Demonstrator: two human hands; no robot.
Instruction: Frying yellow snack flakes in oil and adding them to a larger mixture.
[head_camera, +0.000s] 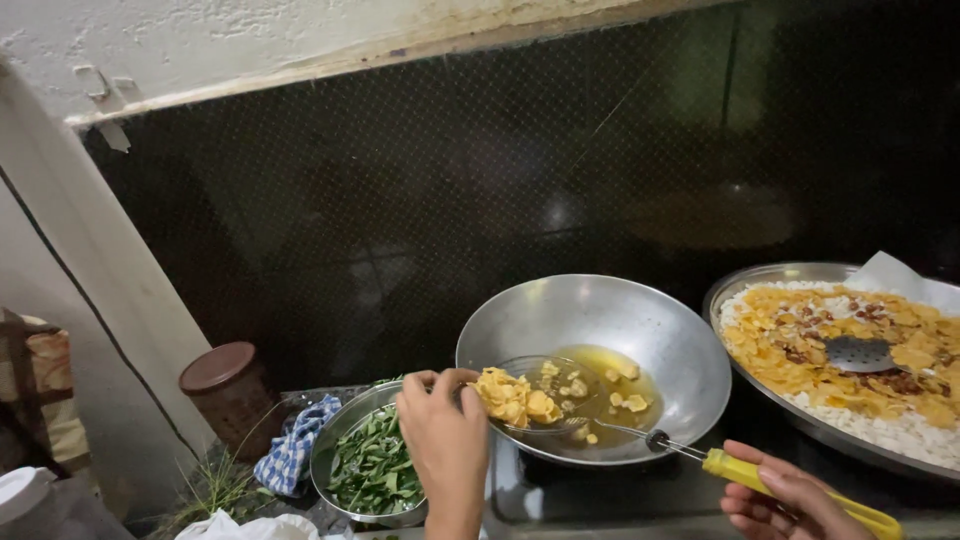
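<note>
A steel wok (600, 320) holds golden oil with several yellow flakes frying in it. My left hand (443, 440) grips a fistful of yellow flakes (512, 396) over the wok's near left rim. My right hand (785, 494) is closed on the yellow handle (800, 485) of a wire strainer (560, 395), whose mesh bowl rests in the oil under the flakes.
At the right, a wide steel platter (800, 425) carries puffed rice, fried flakes, nuts and a steel spatula (860, 353). A steel bowl of green leaves (372, 468) sits left of the wok, beside a checked cloth (293, 450) and a brown lidded jar (228, 392). A dark meshed window is behind.
</note>
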